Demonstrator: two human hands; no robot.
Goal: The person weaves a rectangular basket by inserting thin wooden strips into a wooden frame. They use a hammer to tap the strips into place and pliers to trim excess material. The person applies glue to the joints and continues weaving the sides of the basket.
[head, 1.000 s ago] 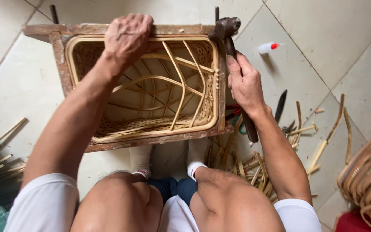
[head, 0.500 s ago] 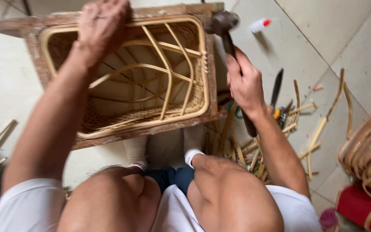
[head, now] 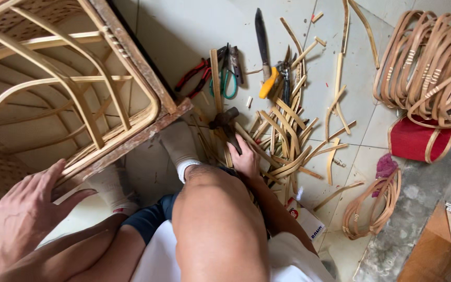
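Observation:
A rattan basket in a wooden frame (head: pixel 69 94) fills the upper left. My left hand (head: pixel 30 206) rests with spread fingers on its near wooden edge. My right hand (head: pixel 246 156) is low on the floor, shut on the handle of a dark hammer (head: pixel 224 121) whose head lies among cut rattan strips (head: pixel 283 130). My bare knees and white socks sit between the two hands.
Red-handled pliers (head: pixel 194 75), green scissors (head: pixel 229 78) and a knife with a yellow handle (head: pixel 263 49) lie on the tiled floor. Coils of rattan (head: pixel 429 62) rest on a red stool (head: pixel 418 141) at right; a smaller coil (head: pixel 371 209) lies nearer.
My view swung right and down. My right hand brought the hammer from the basket's corner down to the floor. My left hand moved from the basket's far rim to its near edge.

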